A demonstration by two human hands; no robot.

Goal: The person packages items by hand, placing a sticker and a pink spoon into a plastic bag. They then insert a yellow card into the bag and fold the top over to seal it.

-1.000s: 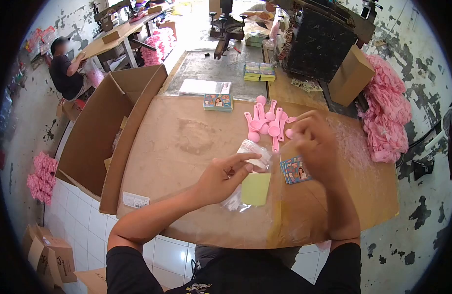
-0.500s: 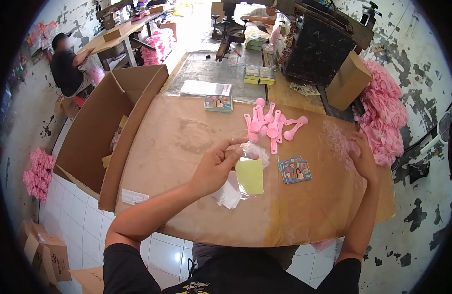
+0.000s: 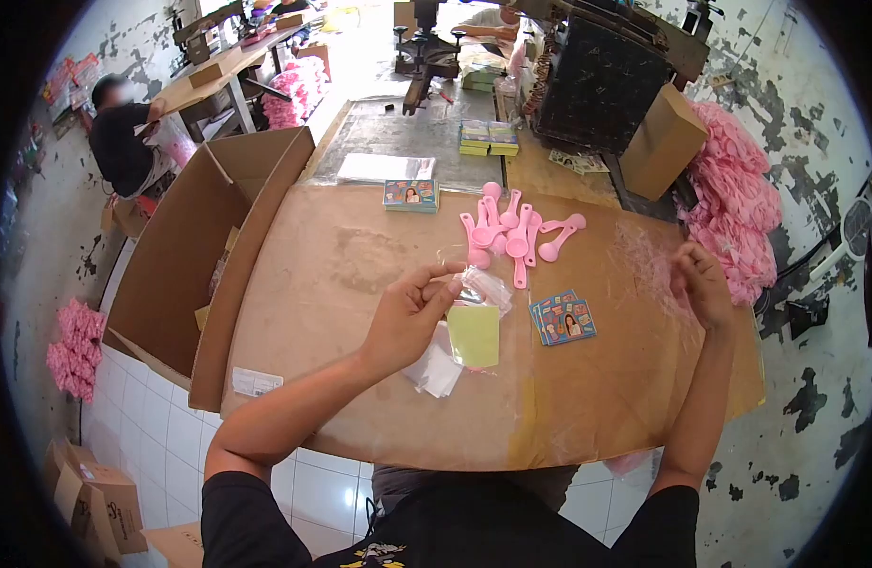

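Observation:
My left hand (image 3: 409,317) pinches the top of a clear plastic bag (image 3: 487,287). A plain yellow-green card (image 3: 474,336) shows in or against the bag. Under it lie several white and clear sheets (image 3: 438,371). At the right edge of the cardboard-covered table, my right hand (image 3: 703,284) has its fingers curled together beside a tangle of thin clear plastic (image 3: 644,270); what they hold, if anything, is hidden. Between the hands lie a few blue printed cards (image 3: 563,319). Beyond them is a heap of pink measuring spoons (image 3: 518,244).
A stack of printed cards (image 3: 411,195) and clear sleeves (image 3: 387,168) lie at the back. A large open carton (image 3: 185,275) flanks the left side. Pink bundles (image 3: 734,213) and a brown box (image 3: 665,142) stand right. A person (image 3: 123,137) sits far left.
My right hand has risen slightly from the plastic tangle, and its fingers have curled in. The left hand keeps its pinch on the bag. The whole view has shifted a little.

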